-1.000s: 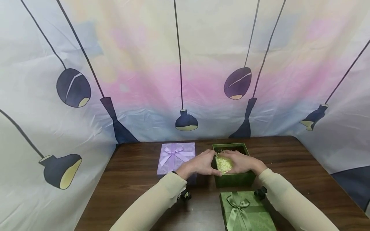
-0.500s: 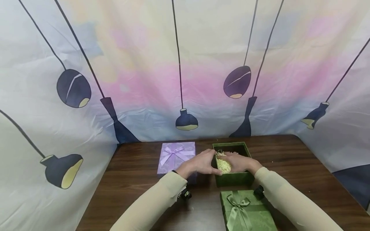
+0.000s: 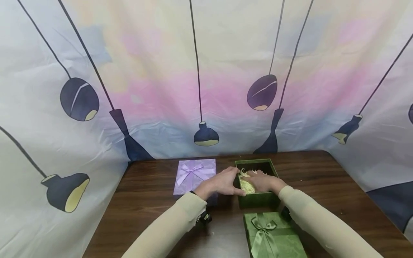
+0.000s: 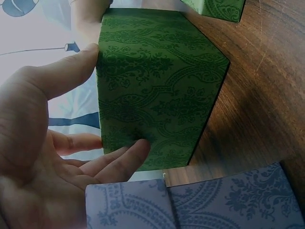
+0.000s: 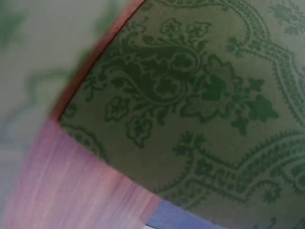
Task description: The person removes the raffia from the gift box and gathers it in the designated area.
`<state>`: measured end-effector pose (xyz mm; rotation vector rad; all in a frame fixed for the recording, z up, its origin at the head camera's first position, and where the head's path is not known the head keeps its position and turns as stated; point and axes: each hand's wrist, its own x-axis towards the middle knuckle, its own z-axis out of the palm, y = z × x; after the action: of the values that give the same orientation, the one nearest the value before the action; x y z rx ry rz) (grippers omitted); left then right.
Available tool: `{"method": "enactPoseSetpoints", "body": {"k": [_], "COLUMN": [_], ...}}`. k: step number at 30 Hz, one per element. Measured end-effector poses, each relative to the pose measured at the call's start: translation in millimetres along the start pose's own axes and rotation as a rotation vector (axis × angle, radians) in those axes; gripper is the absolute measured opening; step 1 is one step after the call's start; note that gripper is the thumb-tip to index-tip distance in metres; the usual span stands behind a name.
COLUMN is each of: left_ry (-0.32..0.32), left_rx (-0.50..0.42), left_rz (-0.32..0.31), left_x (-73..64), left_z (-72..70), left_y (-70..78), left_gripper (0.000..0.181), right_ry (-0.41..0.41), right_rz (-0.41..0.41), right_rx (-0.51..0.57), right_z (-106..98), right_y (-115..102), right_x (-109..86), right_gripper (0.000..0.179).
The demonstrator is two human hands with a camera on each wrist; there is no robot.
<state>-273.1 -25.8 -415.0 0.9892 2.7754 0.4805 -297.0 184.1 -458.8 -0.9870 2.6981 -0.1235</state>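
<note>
The green patterned gift box (image 3: 259, 201) stands without its lid and holds pale yellow shredded paper (image 3: 246, 187). My left hand (image 3: 222, 182) is at its left side. In the left wrist view, the thumb of that hand (image 4: 40, 105) touches the rim near one corner, while other fingers lie along the rim and side wall. My right hand (image 3: 262, 182) reaches into the box, on the shredded paper, with its fingertips hidden there. A green patterned surface (image 5: 200, 105) fills most of the right wrist view and hides that hand.
A lilac gift box (image 3: 206, 165) with a bow stands just left of the green one. Nearer me lies the green lid (image 3: 287, 238) with its bow, partly under my right forearm. A printed cloth (image 3: 161, 136) hangs behind the brown table (image 3: 145, 208).
My right hand has moved lower into the green box and slightly left, over the shredded paper. The left hand keeps its place at the rim. The head view has shifted a little.
</note>
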Motion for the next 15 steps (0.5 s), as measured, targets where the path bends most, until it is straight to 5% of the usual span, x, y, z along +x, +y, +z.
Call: {"method": "enactPoseSetpoints", "body": {"k": [9,15], "left_ry": [-0.016,-0.013], "left_rx": [0.001,-0.004], "left_rz": [0.004,0.006], "left_x": [1.4,1.4], "left_z": [0.2,1.0], "left_y": [-1.0,-2.5], "left_gripper": [0.089,0.089], "right_ry": [-0.061,-0.022], "right_rz": [0.087,0.013], "right_rx": [0.013,-0.017], "right_z": [2.8,3.4], "right_y": [-2.8,-1.1], "right_x": [0.7,2.9], "right_gripper": [0.059,0.055]}}
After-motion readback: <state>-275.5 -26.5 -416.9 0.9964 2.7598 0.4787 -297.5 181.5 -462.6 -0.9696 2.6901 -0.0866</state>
